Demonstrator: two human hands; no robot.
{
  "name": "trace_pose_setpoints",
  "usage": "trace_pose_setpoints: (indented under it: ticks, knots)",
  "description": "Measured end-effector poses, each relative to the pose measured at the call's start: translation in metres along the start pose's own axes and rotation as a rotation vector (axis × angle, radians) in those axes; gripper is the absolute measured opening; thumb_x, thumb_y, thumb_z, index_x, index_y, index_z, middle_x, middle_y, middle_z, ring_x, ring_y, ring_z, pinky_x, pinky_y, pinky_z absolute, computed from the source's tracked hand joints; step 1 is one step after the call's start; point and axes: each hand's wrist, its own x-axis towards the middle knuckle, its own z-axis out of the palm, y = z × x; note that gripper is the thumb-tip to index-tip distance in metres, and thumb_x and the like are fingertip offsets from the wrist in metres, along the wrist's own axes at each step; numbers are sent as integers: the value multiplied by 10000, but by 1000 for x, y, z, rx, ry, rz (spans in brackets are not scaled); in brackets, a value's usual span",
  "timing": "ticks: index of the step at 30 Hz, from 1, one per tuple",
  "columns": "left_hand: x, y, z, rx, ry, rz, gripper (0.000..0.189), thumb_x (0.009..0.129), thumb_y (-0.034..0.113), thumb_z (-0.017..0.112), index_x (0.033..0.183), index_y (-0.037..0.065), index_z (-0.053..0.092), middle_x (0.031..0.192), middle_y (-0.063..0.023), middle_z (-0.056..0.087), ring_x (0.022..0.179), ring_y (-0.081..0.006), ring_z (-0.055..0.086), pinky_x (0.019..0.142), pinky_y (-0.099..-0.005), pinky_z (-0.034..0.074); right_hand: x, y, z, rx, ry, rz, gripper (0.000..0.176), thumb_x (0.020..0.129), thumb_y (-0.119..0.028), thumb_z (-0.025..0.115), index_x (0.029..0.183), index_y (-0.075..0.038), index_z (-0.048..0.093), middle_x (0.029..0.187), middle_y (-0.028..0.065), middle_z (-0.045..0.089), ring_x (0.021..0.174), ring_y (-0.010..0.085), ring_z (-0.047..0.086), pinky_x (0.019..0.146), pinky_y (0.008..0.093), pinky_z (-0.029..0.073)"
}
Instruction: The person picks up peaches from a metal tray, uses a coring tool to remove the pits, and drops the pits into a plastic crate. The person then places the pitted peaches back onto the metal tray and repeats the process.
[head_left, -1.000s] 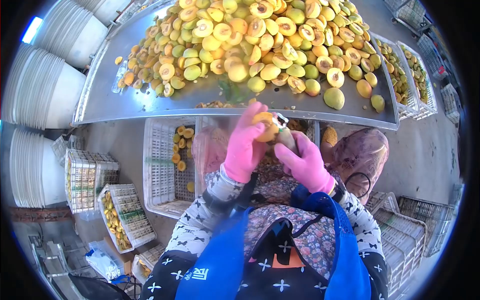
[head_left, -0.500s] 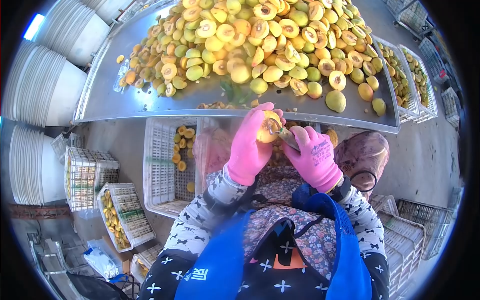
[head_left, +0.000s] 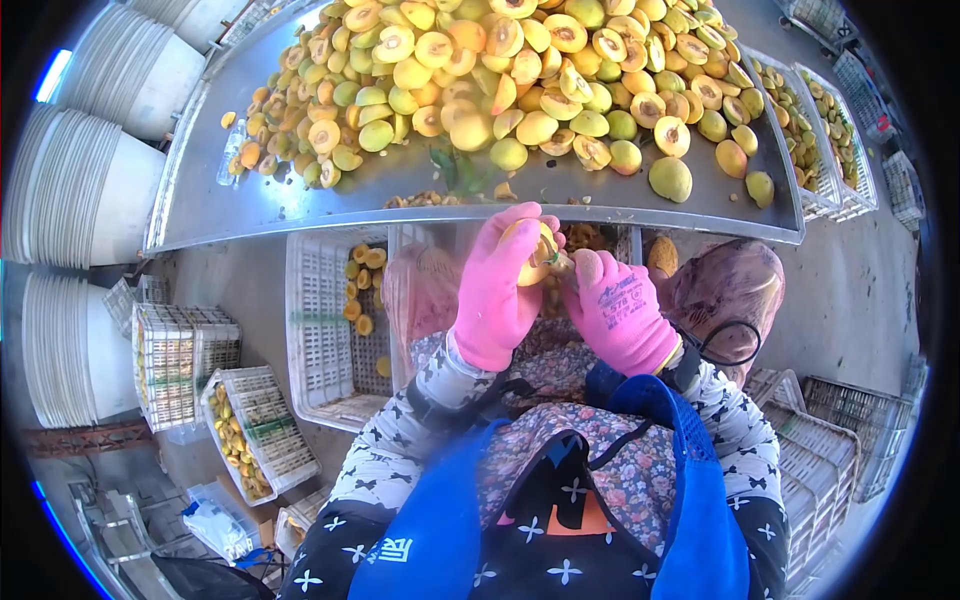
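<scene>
Both hands wear pink gloves and meet just below the near edge of the metal table (head_left: pixel 340 212). My left hand (head_left: pixel 500 285) is wrapped round a yellow fruit half (head_left: pixel 538 255), whose cut side faces right. My right hand (head_left: pixel 618 310) is closed round a small tool (head_left: pixel 563 264); its tip touches the fruit, and most of it is hidden by the fingers. A large heap of halved yellow-green fruit (head_left: pixel 480 125) lies on the table beyond my hands.
A white crate (head_left: pixel 300 345) with some fruit halves stands left below the table. More crates with fruit stand at the lower left (head_left: pixel 285 440) and upper right (head_left: pixel 835 185). Stacked white tubs (head_left: pixel 85 185) line the left side. A clear bottle (head_left: pixel 231 155) lies on the table.
The fruit half has turned in my left hand, so less of its cut face shows. My right hand has tilted and moved slightly left. The view has shifted a little.
</scene>
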Motion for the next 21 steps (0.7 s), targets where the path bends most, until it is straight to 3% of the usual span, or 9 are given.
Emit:
trace_pose_setpoints:
  ticks: [4, 7, 10, 13, 16, 19, 21]
  knots:
    - [-4, -2, 2, 43, 33, 32, 265, 968, 134, 587, 1219, 52, 568, 1061, -138, 651, 977, -257, 620, 885, -400, 523, -5, -4, 1, -25, -86, -4, 270, 842, -227, 658, 1007, -79, 503, 839, 96, 592, 692, 292, 639, 626, 424, 488]
    - [-2, -3, 0, 5, 53, 6, 269, 957, 129, 597, 1213, 51, 568, 1083, -144, 650, 977, -261, 624, 868, -410, 532, -9, -7, 8, 362, -143, 73, 291, 849, -215, 655, 1013, -43, 487, 833, 149, 610, 712, 349, 647, 616, 461, 501]
    - [-1, -5, 8, 55, 128, 70, 246, 975, 180, 572, 1185, 52, 575, 1080, -149, 650, 978, -265, 627, 852, -411, 540, -9, -13, 13, 503, -90, 75, 291, 857, -182, 659, 1044, -32, 493, 811, 174, 620, 750, 388, 653, 607, 466, 508]
    - [1, 13, 11, -63, 103, -196, 282, 1009, 274, 521, 1145, 34, 580, 1026, -145, 656, 944, -270, 643, 842, -402, 546, -2, -2, 2, 487, -195, 94, 304, 857, -174, 655, 1061, -20, 492, 819, 183, 627, 735, 396, 650, 605, 479, 507]
    - [4, 17, 2, 154, 90, -230, 379, 1028, 370, 473, 1103, 14, 579, 971, -143, 658, 907, -272, 659, 811, -395, 559, -9, -4, 8, 388, -150, 38, 326, 842, -178, 653, 1056, 5, 490, 815, 205, 628, 730, 397, 650, 620, 486, 511]
    - [2, -1, 10, 159, 222, 25, 428, 1028, 416, 467, 1075, 5, 575, 945, -144, 658, 875, -270, 668, 781, -392, 571, -5, -22, 2, 504, -211, 130, 339, 825, -182, 657, 1039, 22, 491, 848, 225, 636, 762, 408, 652, 648, 487, 518]
    - [1, -1, 23, 218, 274, 90, 444, 1027, 437, 465, 1062, 8, 573, 957, -154, 655, 865, -268, 670, 767, -389, 576, -6, -26, 0, 610, -263, 219, 325, 818, -168, 655, 1024, 27, 497, 856, 233, 639, 786, 423, 651, 660, 488, 521]
